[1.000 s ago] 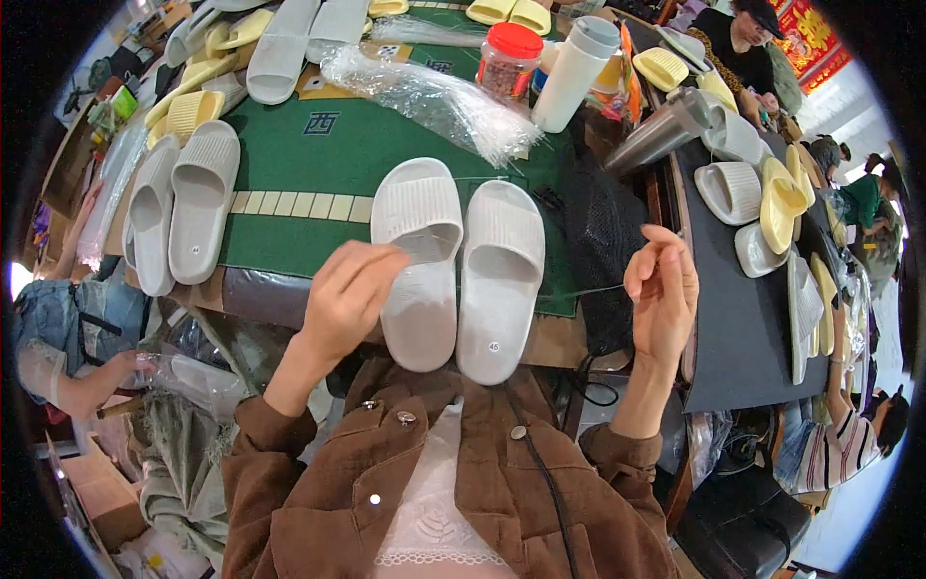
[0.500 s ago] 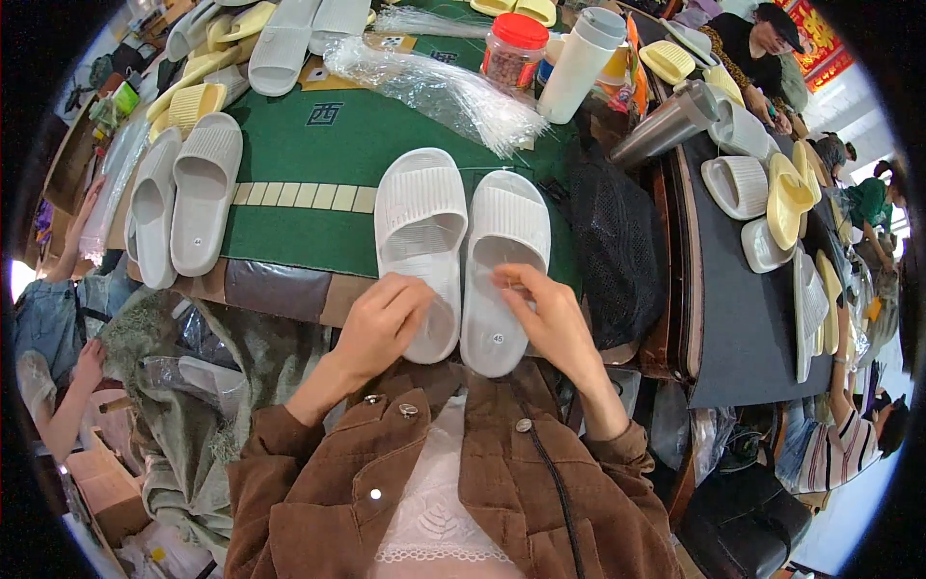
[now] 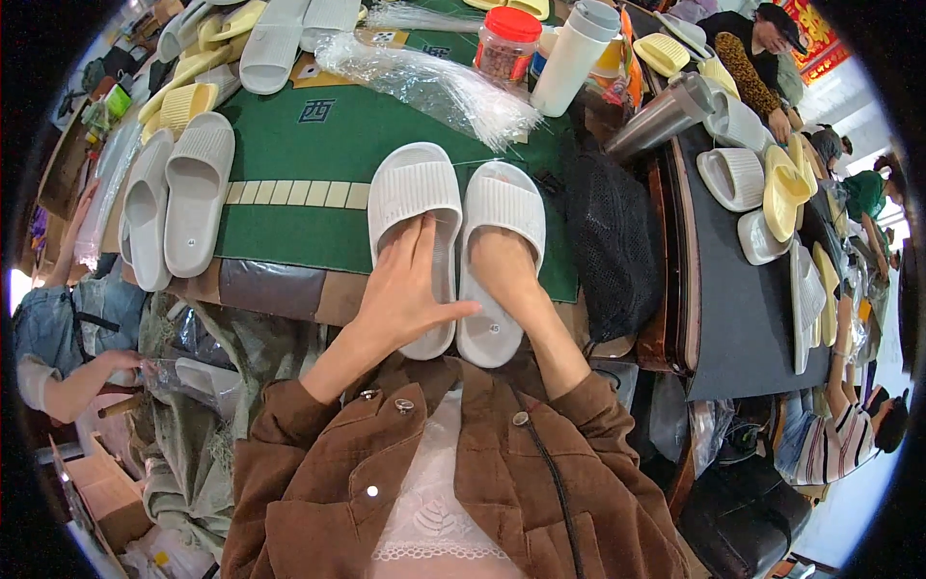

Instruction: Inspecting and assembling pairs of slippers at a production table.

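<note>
Two light grey slide slippers stand side by side at the table's near edge, toes pointing away from me. Into the left slipper reaches my left hand, its fingertips under the ribbed strap and its thumb stretched out sideways toward the other slipper. My right hand is pushed into the right slipper; the strap hides its fingers, so their grip does not show. A thin pale strand lies just beyond the toes.
Another grey slipper pair stands at left. A row of cream tiles crosses the green mat. Behind lie clear plastic strands, a red-lidded jar and a white bottle. A black mesh bag sits right; co-workers are around.
Both hands have moved forward from the slippers' heel area into the openings under the straps. My left fingers have straightened and its thumb has spread.
</note>
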`<move>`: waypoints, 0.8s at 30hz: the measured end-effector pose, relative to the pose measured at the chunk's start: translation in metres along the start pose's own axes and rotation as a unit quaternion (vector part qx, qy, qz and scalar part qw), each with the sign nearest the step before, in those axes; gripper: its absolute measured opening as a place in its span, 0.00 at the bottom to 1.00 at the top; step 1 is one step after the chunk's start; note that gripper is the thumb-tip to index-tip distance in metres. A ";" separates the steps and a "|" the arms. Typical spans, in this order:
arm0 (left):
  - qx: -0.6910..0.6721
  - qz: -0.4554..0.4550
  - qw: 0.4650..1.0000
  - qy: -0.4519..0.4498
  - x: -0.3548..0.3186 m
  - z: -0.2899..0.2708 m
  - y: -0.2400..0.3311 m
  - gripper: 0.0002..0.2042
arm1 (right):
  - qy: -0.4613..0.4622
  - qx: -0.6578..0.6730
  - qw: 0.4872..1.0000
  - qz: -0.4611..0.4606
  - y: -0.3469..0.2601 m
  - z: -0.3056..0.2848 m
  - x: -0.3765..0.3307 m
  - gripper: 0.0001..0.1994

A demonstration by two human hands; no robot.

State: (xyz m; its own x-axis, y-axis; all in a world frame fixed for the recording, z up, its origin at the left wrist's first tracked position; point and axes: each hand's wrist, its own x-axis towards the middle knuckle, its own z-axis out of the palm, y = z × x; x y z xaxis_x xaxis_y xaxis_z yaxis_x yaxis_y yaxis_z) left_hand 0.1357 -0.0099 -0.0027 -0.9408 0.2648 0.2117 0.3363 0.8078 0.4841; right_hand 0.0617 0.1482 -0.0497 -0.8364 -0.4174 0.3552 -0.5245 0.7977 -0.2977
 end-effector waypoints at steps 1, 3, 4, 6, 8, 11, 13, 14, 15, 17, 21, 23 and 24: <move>0.002 -0.007 1.000 0.009 0.002 0.003 0.001 0.54 | -0.001 0.000 1.000 0.000 0.003 0.004 -0.003 0.28; 0.004 -0.002 1.000 0.017 0.004 0.012 -0.001 0.53 | -0.004 0.038 0.998 0.039 -0.004 0.000 -0.001 0.23; 0.007 0.006 1.000 0.024 0.005 0.016 0.000 0.53 | -0.005 0.038 0.999 0.038 -0.004 -0.001 0.000 0.23; 0.010 0.005 1.000 0.028 0.008 0.019 0.004 0.51 | -0.150 0.058 0.983 0.087 -0.002 -0.004 0.001 0.16; 0.013 0.004 0.999 0.031 0.010 0.021 0.007 0.50 | -0.090 0.060 0.992 0.059 -0.002 -0.006 -0.001 0.14; -0.009 -0.026 0.999 0.025 0.015 0.023 0.007 0.46 | -0.038 0.090 0.994 0.049 -0.005 -0.013 -0.002 0.12; 0.021 -0.014 0.997 0.074 0.020 0.028 0.003 0.38 | -0.046 0.118 0.990 0.066 -0.008 -0.021 -0.002 0.12; 0.020 -0.013 0.997 0.076 0.024 0.028 0.002 0.38 | -0.082 0.164 0.978 0.098 -0.012 -0.031 0.000 0.12; 0.037 -0.035 0.997 0.055 0.029 0.026 0.002 0.34 | -0.118 0.209 0.962 0.130 -0.014 -0.037 -0.001 0.12; 0.052 -0.057 0.996 0.036 0.035 0.026 0.000 0.30 | -0.080 0.191 0.974 0.094 -0.016 -0.038 -0.009 0.11; 0.045 -0.083 0.996 -0.002 0.043 0.020 0.003 0.26 | 0.079 0.192 0.978 -0.014 -0.033 -0.065 -0.023 0.08; 0.024 -0.128 0.990 -0.046 0.045 0.019 0.003 0.26 | 0.050 0.237 0.970 0.000 -0.030 -0.076 -0.023 0.08; 0.020 -0.140 0.988 -0.058 0.045 0.016 0.005 0.26 | 0.024 0.281 0.959 0.018 -0.027 -0.084 -0.024 0.07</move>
State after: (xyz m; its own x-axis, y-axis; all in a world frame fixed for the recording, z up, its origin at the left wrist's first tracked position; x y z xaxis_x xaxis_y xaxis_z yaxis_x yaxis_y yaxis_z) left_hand 0.0948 0.0149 -0.0043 -0.9961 0.0849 -0.0250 0.0629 0.8772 0.4761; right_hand 0.1090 0.1730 0.0246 -0.8540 -0.3639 0.3720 -0.5101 0.4446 -0.7363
